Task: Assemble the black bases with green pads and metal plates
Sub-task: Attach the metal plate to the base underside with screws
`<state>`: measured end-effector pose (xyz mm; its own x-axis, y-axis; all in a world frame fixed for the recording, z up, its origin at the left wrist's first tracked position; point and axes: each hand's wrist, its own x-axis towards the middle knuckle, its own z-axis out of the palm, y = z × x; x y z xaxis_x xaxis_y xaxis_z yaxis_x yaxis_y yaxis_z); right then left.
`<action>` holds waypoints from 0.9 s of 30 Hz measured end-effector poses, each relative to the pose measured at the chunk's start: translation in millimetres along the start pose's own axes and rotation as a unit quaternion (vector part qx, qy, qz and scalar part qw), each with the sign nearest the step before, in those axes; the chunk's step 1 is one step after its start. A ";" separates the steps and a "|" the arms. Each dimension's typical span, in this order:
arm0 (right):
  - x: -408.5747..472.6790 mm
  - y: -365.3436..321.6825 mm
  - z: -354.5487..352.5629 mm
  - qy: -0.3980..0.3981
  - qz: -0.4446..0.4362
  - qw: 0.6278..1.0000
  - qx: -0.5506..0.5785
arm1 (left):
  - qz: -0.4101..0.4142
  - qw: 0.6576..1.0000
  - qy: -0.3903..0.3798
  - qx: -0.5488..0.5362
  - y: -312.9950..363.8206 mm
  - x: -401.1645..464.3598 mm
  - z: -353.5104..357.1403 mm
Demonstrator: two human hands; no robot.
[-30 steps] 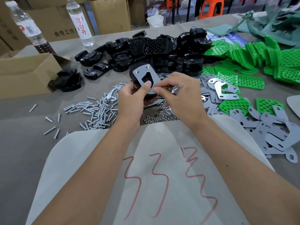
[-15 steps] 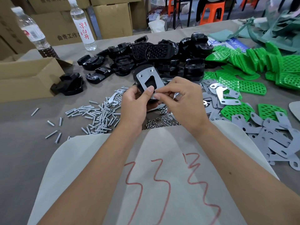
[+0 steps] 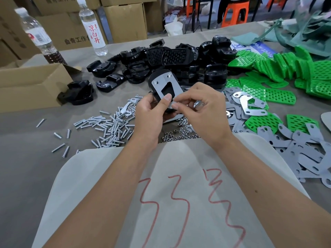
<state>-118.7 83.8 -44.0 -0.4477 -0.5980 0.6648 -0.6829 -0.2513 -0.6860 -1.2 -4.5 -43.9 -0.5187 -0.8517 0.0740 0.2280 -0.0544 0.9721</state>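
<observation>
Seen from the head camera, a left hand [image 3: 152, 113] grips a black base [image 3: 157, 77] raised above the tabletop [image 3: 26, 167], thumb pressing the metal plate [image 3: 165, 85] on its face. The right hand [image 3: 202, 111] pinches the plate's near end with curled fingers [image 3: 176, 104], between loose screws [image 3: 107, 127] and green pads [image 3: 279, 76].

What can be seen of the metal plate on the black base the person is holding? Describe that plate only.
The metal plate is flat, dull grey sheet with a dark cut-out in its middle and two screw heads near its far edge. It lies on a black base, tilted toward the camera. The left hand thumb presses its near end; right hand fingertips touch it.
</observation>
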 end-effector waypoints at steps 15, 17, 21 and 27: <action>-3.4 -9.7 -2.0 -0.039 0.047 0.998 0.036 | -0.013 0.999 0.046 -0.004 -1.9 3.3 -2.1; -3.1 -6.1 -4.1 -0.009 0.063 0.996 0.067 | -0.026 0.998 0.054 -0.028 -1.1 4.3 -3.1; -4.4 -7.4 -3.6 -0.031 0.073 0.993 0.089 | -0.028 0.998 0.056 -0.024 -1.3 5.8 -4.0; -2.5 -9.0 -6.1 0.004 0.083 0.993 0.085 | -0.031 0.997 0.069 -0.029 -0.9 5.4 -3.0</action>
<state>-115.0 92.2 -37.7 -0.5519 -0.6358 0.5396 -0.4913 -0.2750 -0.8265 -1.8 -10.6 -45.1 -0.4163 -0.9090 -0.0218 0.2478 -0.1365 0.9591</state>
